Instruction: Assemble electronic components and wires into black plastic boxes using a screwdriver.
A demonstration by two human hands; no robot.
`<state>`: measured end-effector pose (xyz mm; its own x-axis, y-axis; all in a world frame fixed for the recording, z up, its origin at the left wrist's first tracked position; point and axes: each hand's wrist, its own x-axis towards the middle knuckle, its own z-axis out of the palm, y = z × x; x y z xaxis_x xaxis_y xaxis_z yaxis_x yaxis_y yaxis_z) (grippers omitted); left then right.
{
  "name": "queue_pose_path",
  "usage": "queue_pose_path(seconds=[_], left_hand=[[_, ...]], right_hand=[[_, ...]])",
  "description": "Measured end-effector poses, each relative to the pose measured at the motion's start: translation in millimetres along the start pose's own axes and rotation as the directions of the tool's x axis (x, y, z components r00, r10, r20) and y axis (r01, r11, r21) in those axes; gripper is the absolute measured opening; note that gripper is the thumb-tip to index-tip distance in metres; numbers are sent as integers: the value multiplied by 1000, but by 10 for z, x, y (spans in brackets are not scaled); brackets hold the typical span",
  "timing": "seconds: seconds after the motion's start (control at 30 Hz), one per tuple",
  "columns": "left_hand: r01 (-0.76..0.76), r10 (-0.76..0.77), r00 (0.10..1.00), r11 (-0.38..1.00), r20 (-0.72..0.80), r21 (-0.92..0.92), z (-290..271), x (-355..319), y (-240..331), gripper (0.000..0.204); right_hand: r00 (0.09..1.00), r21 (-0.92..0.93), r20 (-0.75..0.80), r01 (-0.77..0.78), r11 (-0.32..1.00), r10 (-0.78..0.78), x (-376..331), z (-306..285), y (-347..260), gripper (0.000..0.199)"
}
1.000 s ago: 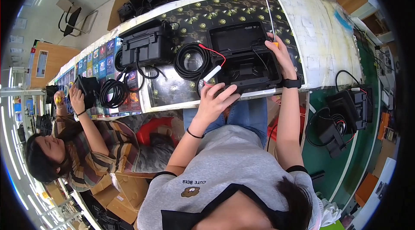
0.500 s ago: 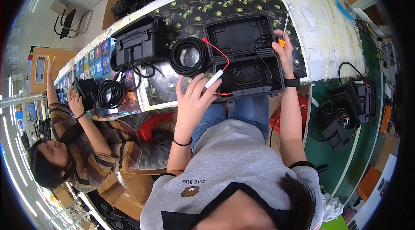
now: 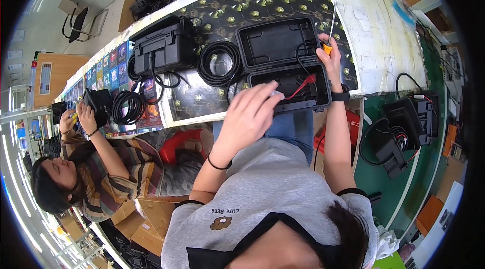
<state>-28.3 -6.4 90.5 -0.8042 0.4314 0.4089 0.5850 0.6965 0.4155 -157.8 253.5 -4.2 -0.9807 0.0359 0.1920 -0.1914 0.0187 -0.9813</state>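
the open black box (image 3: pixel 275 41) sits along the desk (image 3: pixel 384 41) edge, cable coil (image 3: pixel 202 65) crowding its left — left hand (image 3: pixel 252 115) pinching a white connector (image 3: pixel 276 94) over it, right hand (image 3: pixel 331 64) with fingers around an orange-handled screwdriver (image 3: pixel 327 49).

Black plastic case (image 3: pixel 277 42), lid open.
Red wire (image 3: pixel 303 86) over its base compartment; orange-handled screwdriver (image 3: pixel 328 48) at its right edge.

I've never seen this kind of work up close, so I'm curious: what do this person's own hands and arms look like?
No gloves are worn. The left hand has a thin black band at its wrist; the right hand has a wider black strap, perhaps a watch. The short grey sleeves have black edging.
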Motion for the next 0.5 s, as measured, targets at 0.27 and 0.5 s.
queue_pose_path(seconds=[0.27,0.5], left_hand=[[-60,38,992,980,121,189,163,176,166,51],[61,-58,998,985,24,-164,-80,-236,46,41]], right_hand=[[1000,1,10,-28,1000,28,-13,-3,25,50],[1000,14,-2,-21,1000,21,-9,26,33,49]])
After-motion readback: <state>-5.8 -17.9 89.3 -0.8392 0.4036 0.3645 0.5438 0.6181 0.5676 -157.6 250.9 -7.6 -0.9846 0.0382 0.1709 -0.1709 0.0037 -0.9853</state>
